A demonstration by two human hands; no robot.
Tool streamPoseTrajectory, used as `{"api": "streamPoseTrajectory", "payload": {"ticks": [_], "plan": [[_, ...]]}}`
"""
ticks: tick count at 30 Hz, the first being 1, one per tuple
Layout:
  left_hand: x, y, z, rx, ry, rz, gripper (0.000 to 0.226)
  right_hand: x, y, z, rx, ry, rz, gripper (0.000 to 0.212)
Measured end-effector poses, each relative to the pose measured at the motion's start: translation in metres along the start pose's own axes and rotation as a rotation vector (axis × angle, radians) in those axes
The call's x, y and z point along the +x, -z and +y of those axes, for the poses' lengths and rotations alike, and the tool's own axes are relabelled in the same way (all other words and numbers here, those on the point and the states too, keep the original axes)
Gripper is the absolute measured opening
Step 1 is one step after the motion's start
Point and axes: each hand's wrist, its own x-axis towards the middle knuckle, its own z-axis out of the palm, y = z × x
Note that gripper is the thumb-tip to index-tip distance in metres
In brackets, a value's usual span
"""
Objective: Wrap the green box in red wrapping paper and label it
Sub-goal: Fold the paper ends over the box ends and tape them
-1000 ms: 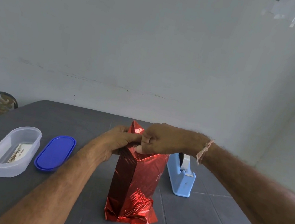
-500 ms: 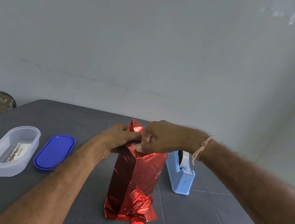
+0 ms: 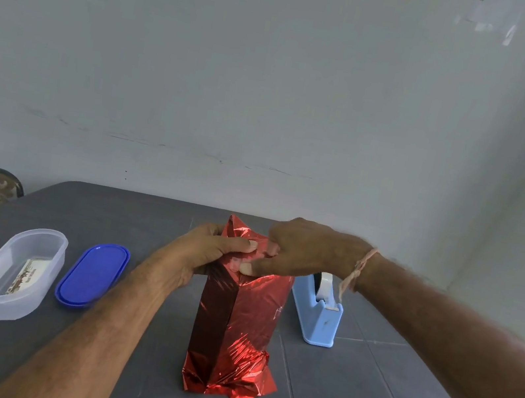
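Observation:
A tall box wrapped in shiny red paper (image 3: 234, 329) stands upright in the middle of the dark grey table (image 3: 361, 389); no green shows. Its bottom end is crumpled and folded under. My left hand (image 3: 210, 252) grips the top left of the package, thumb pressed on the folded paper. My right hand (image 3: 297, 253) reaches over the top from the right, thumb and fingers pinching the paper flap down. A pointed flap of paper sticks up behind my fingers.
A light blue tape dispenser (image 3: 317, 308) stands just right of the package, under my right wrist. At the left lie a blue oval lid (image 3: 92, 274) and a clear oval container (image 3: 16, 272) with a printed card inside. A white wall rises behind the table.
Both hands stay on the top of the package. My right thumb has shifted down onto the folded flap; the package has not moved.

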Motion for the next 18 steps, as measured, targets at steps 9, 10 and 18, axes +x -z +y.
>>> {"api": "streamPoseTrajectory", "payload": {"ticks": [9, 10, 18], "plan": [[0.0, -0.001, 0.0, -0.027, 0.011, 0.019, 0.042, 0.0, -0.005, 0.019, 0.382, 0.018, 0.022, 0.048], [0.001, 0.0, -0.001, -0.017, 0.008, 0.022, 0.046, 0.0, -0.006, 0.016, 0.381, 0.006, 0.041, 0.059], [0.004, 0.002, -0.004, 0.002, -0.006, 0.014, 0.039, 0.013, -0.017, 0.008, 0.144, -0.066, 0.176, 0.073]]}}
